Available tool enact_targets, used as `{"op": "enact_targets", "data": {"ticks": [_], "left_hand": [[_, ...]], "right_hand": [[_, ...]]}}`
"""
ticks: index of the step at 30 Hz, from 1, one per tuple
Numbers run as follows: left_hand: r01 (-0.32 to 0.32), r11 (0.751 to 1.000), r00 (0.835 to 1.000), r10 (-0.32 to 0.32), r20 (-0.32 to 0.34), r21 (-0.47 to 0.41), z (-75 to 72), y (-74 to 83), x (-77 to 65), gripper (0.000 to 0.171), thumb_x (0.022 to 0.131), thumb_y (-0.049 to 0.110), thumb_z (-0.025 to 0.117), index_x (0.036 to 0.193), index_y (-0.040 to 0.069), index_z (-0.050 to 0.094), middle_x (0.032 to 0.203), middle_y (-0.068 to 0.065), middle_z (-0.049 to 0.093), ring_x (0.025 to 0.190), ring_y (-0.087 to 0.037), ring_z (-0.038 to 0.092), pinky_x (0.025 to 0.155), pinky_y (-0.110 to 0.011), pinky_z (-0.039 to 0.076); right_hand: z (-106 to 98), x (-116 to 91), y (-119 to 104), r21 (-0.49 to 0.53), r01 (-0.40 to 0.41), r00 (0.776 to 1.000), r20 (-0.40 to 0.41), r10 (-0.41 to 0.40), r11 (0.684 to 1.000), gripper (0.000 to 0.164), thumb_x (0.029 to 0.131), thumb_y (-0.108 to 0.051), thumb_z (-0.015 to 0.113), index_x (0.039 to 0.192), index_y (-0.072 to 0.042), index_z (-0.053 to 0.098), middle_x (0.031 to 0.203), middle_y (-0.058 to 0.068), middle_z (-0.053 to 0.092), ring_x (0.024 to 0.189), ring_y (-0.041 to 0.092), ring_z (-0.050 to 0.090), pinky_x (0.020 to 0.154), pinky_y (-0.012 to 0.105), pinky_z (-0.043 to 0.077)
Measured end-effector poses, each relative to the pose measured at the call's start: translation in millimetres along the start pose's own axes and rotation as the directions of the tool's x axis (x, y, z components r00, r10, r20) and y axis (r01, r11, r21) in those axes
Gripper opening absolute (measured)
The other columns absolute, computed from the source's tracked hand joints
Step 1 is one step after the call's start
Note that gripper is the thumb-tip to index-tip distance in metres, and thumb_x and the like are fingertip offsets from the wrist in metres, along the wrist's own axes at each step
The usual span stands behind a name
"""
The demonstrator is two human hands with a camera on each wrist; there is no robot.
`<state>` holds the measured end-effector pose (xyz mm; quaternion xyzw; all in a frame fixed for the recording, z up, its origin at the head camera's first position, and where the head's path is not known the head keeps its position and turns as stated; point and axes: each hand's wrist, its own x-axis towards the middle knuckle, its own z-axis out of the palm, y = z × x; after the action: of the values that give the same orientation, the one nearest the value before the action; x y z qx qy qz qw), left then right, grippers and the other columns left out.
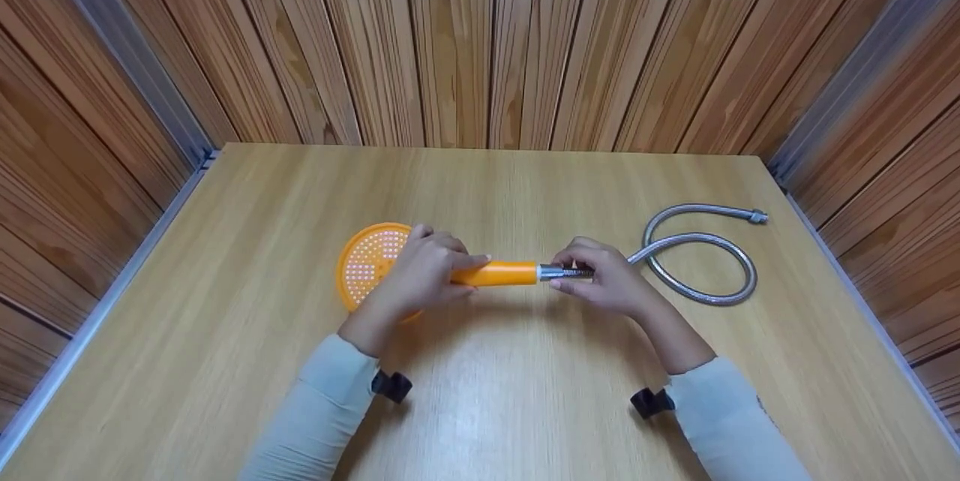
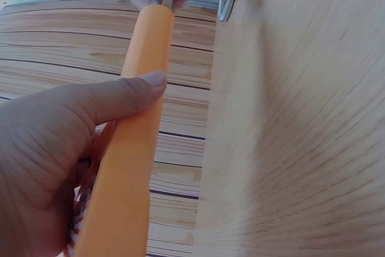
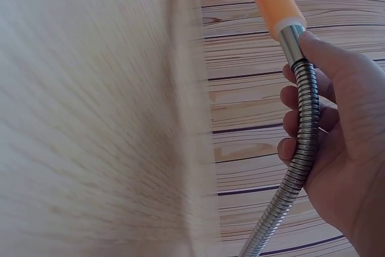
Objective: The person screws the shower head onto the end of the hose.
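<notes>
An orange shower head (image 1: pixel 510 273) is held roughly level above the table, its round perforated face to the left. My left hand (image 1: pixel 421 269) grips its handle, the thumb lying along it in the left wrist view. At the handle's other end, my right hand (image 1: pixel 606 280) holds the metal shower hose (image 3: pixel 308 109) by its smooth end collar (image 3: pixel 292 43). The collar meets the pale ring at the handle's end; how far it is threaded on cannot be seen. My left hand hides part of the shower head's face.
The rest of the hose loops on the wooden table (image 1: pixel 495 406) at the right, its free end nut (image 1: pixel 758 217) pointing right. Wood-plank walls (image 1: pixel 457 46) stand behind and on both sides, with metal strips at the corners.
</notes>
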<state>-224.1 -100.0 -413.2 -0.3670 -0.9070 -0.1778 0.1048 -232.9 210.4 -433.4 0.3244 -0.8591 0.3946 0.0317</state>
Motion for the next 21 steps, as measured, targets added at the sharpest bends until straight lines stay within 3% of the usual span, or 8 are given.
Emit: {"op": "enact_targets", "data": {"ticks": [4, 11, 18, 21], "left_hand": [[0.007, 1.000, 1.000, -0.007, 0.012, 0.002, 0.0, 0.1, -0.1, 0.048, 0.080, 0.043, 0.078, 0.123, 0.022, 0.070, 0.097, 0.003, 0.070, 0.090, -0.015, 0.056, 0.084, -0.036, 0.027], [-0.002, 1.000, 1.000, 0.002, 0.007, -0.011, 0.3, -0.5, 0.4, 0.047, 0.080, 0.042, 0.079, 0.122, 0.022, 0.070, 0.097, 0.004, 0.070, 0.090, -0.015, 0.056, 0.084, -0.036, 0.027], [-0.022, 1.000, 1.000, 0.022, -0.011, 0.013, 0.8, -0.2, -0.1, 0.046, 0.080, 0.042, 0.079, 0.121, 0.021, 0.072, 0.096, 0.001, 0.071, 0.089, -0.017, 0.059, 0.082, -0.038, 0.029], [-0.027, 0.999, 1.000, 0.027, -0.012, 0.018, 0.3, -0.2, 0.2, 0.046, 0.080, 0.042, 0.079, 0.121, 0.021, 0.071, 0.097, 0.000, 0.072, 0.089, -0.018, 0.059, 0.081, -0.038, 0.029]], "right_hand": [[-0.3, 0.6, -0.3, 0.002, 0.020, 1.000, -0.006, -0.020, 1.000, 0.030, 0.081, -0.023, 0.082, 0.104, -0.013, 0.066, 0.092, -0.005, 0.059, 0.080, 0.016, 0.052, 0.072, 0.030, 0.046], [-1.4, -0.4, -0.9, 0.005, 0.009, 1.000, 0.000, -0.009, 1.000, 0.018, 0.086, -0.024, 0.076, 0.101, -0.015, 0.071, 0.091, -0.007, 0.059, 0.079, 0.016, 0.052, 0.071, 0.027, 0.046], [0.2, 0.3, -0.6, -0.026, 0.040, 0.999, -0.015, -0.041, 0.999, 0.029, 0.079, -0.020, 0.083, 0.101, -0.011, 0.067, 0.088, -0.006, 0.057, 0.076, 0.015, 0.050, 0.067, 0.028, 0.044], [-0.3, 1.1, 0.0, -0.027, 0.049, 0.999, -0.015, -0.049, 0.998, 0.025, 0.080, -0.019, 0.082, 0.098, -0.013, 0.067, 0.088, -0.007, 0.057, 0.076, 0.014, 0.050, 0.066, 0.028, 0.044]]}}
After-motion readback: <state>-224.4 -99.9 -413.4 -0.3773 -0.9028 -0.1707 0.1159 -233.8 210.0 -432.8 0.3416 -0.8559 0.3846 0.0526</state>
